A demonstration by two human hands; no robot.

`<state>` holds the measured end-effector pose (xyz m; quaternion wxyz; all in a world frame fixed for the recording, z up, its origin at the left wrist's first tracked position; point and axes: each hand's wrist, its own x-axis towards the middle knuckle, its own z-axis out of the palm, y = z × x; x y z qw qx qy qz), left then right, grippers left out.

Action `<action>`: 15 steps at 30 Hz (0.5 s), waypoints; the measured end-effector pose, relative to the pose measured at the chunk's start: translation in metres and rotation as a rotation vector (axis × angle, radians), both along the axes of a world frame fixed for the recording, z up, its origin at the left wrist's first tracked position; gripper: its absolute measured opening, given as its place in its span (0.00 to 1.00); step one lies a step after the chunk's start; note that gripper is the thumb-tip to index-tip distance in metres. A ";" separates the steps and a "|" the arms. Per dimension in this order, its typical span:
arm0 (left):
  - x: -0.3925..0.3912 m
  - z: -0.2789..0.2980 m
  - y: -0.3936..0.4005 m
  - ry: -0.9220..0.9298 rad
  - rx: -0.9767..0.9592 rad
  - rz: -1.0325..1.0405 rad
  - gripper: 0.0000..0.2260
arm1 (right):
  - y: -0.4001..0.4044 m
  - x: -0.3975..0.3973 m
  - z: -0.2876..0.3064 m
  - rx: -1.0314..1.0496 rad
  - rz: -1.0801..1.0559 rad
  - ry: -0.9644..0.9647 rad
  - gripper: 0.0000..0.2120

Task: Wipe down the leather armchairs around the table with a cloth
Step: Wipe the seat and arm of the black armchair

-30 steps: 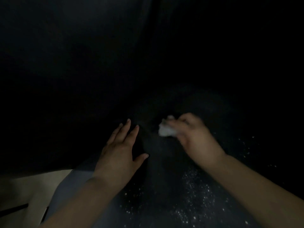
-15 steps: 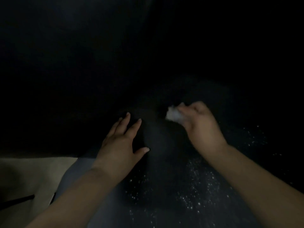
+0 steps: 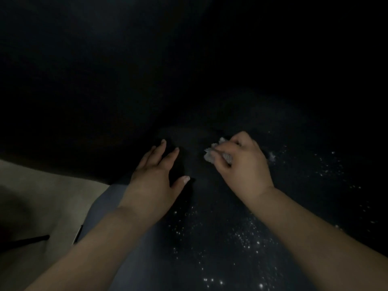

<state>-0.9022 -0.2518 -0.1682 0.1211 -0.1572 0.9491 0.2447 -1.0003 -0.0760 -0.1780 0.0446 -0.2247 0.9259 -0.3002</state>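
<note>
Pale specks [image 3: 241,238] dot the near dark seat [image 3: 210,206] of the armchair. Farther in, the left hand [image 3: 155,181] lies flat with fingers straight; the right hand [image 3: 241,162] clutches the crumpled cloth [image 3: 218,154]. In this gloom, probably dust; patches could be missed. No containers show.

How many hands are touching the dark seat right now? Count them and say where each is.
2. The left hand rests flat, fingers straight, on the dark seat. The right hand grips a wadded white cloth against the seat, just to its right.
</note>
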 end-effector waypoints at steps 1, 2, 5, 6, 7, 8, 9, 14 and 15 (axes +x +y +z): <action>0.002 0.000 0.001 0.005 0.000 -0.002 0.32 | 0.000 0.001 -0.003 0.007 -0.028 -0.003 0.14; 0.004 -0.001 0.002 0.008 -0.005 -0.006 0.32 | 0.001 0.001 -0.005 0.015 -0.060 -0.012 0.17; 0.010 -0.002 0.002 0.013 -0.015 -0.018 0.32 | 0.001 0.014 -0.005 0.002 -0.064 -0.020 0.20; 0.012 -0.003 0.002 0.010 -0.015 -0.022 0.32 | 0.002 0.024 -0.004 -0.005 0.012 -0.012 0.18; 0.013 -0.003 0.001 0.008 -0.012 -0.029 0.32 | 0.004 0.033 -0.004 -0.002 0.093 -0.012 0.16; 0.015 -0.004 0.000 0.007 -0.007 -0.037 0.32 | 0.008 0.036 -0.002 0.014 0.170 -0.017 0.14; 0.017 -0.004 0.000 0.007 -0.003 -0.044 0.32 | 0.014 0.031 -0.002 0.028 0.200 -0.026 0.13; 0.022 -0.006 0.000 0.015 -0.010 -0.061 0.32 | 0.008 -0.014 -0.007 0.035 -0.088 -0.027 0.10; 0.021 -0.006 0.002 0.018 -0.009 -0.062 0.32 | 0.001 -0.008 -0.007 -0.068 -0.079 -0.078 0.06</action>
